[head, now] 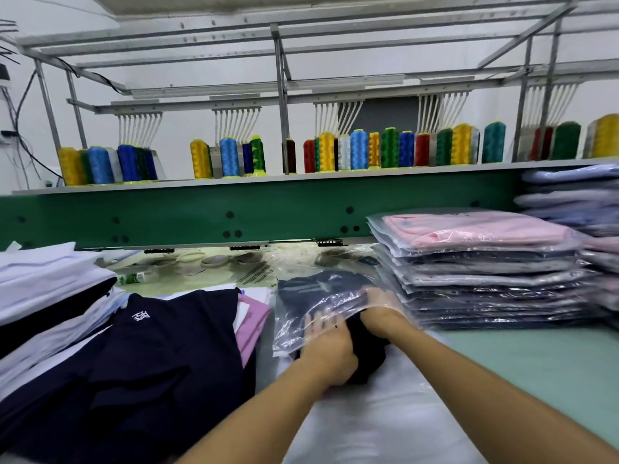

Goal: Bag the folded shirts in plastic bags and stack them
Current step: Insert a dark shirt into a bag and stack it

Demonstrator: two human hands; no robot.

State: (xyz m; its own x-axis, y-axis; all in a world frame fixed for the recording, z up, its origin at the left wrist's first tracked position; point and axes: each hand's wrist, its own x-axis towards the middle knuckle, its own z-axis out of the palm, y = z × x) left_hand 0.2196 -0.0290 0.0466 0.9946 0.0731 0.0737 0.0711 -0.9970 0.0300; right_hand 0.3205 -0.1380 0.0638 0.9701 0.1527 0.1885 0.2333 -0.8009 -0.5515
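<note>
A folded dark navy shirt (363,349) lies half inside a clear plastic bag (301,296) in the middle of the table. My left hand (326,346) grips the bag's open edge and the shirt's near end. My right hand (380,308) reaches inside the bag with flat fingers on top of the shirt. To the right stands a stack of bagged shirts (485,272) with a pink one on top. Unbagged navy shirts (150,363) lie at the left.
White folded shirts (43,279) are piled at the far left, pink ones (253,316) beside the navy pile. More bagged shirts (576,202) stack at the far right. A green machine beam (234,209) with thread cones (231,157) runs behind the table.
</note>
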